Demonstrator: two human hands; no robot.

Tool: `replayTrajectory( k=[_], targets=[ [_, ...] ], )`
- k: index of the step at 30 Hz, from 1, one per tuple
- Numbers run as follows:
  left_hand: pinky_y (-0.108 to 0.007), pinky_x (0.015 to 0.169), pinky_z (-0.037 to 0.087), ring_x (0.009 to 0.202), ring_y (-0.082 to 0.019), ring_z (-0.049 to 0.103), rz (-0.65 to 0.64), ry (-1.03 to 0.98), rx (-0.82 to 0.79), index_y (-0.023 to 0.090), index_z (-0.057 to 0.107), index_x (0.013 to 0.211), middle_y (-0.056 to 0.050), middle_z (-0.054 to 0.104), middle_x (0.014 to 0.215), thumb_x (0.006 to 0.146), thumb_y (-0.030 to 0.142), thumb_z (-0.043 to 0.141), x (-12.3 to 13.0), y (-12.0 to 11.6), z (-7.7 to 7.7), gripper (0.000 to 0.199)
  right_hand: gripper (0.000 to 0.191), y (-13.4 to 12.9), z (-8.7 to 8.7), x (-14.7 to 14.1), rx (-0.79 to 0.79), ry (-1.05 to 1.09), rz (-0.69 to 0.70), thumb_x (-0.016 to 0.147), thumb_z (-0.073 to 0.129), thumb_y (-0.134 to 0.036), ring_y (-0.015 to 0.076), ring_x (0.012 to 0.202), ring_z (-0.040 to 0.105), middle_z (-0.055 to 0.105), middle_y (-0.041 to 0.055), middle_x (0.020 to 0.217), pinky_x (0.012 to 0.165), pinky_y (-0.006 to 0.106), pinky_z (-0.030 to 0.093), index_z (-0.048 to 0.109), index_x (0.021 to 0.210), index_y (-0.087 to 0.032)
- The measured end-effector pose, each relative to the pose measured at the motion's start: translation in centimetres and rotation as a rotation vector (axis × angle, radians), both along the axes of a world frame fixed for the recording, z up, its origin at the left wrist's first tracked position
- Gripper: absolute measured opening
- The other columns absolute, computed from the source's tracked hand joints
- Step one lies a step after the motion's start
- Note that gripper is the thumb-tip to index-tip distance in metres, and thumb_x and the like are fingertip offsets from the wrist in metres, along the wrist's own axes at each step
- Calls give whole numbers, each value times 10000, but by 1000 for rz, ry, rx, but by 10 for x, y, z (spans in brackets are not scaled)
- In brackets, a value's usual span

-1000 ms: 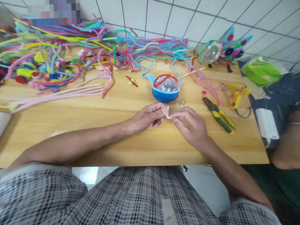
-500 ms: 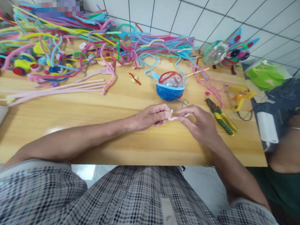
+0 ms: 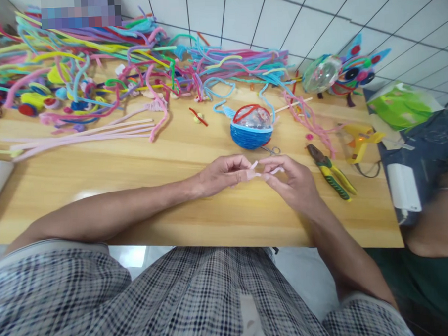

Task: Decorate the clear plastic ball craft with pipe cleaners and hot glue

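Pale pink, the stem point(image 3: 277, 170) spans the gap between two hands near the table's front edge. The left hand point(image 3: 228, 175) pinches one end; the right hand point(image 3: 289, 180) grips it between thumb and fingers. Beyond them sits the blue bowl point(image 3: 251, 137), with the pliers point(image 3: 330, 172) right of the right hand on the table point(image 3: 196, 218).

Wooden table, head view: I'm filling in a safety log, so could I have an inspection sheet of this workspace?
Surface: table of light wood; no spill seen.
Job's things: pale strip between the hands; blue-wrapped ball beyond.
Clutter: heaped coloured stems; pliers, glue gun and scissors lying out.
Grippers: bare left hand and right hand, both pinching the strip.
Cables: dark cable curving beside the glue gun; plug unclear.
Surroundings: tiled wall behind; another person's arm at right.
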State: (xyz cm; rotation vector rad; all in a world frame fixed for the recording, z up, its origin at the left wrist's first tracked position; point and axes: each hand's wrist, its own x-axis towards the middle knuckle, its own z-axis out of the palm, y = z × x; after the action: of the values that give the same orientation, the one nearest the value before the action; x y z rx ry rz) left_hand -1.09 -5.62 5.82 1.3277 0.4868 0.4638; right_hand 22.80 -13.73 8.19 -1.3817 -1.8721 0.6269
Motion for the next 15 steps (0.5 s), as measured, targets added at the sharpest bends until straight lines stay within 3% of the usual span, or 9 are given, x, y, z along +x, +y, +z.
replayTrajectory(
  k=[6, 10, 15],
  targets=[
    [-239, 580, 349, 600, -92, 455, 45, 73, 40, 190, 660, 841, 50, 543, 677, 984, 609, 738, -1, -2, 0, 450, 72, 0, -7, -5, 81, -29, 53, 1003, 772, -252, 193, 832, 781, 846, 0, 953, 782, 350, 636, 792, 1057, -294],
    [-235, 567, 328, 588, -87, 445, 9, 108, 35, 185, 673, 829, 46, 573, 677, 965, 592, 775, 0, -1, 0, 441, 99, 3, -9, -5, 138, -19, 108, 1024, 747, -205, 183, 857, 796, 849, -5, 956, 790, 340, 634, 782, 1000, -294],
    [-232, 572, 345, 594, -85, 456, -27, 121, -37, 180, 679, 828, 37, 622, 693, 880, 618, 876, 0, -1, 0, 483, 75, 5, -9, -1, 63, 11, 172, 1033, 757, -260, 186, 861, 801, 863, -3, 982, 817, 356, 634, 778, 969, -294]
  ],
)
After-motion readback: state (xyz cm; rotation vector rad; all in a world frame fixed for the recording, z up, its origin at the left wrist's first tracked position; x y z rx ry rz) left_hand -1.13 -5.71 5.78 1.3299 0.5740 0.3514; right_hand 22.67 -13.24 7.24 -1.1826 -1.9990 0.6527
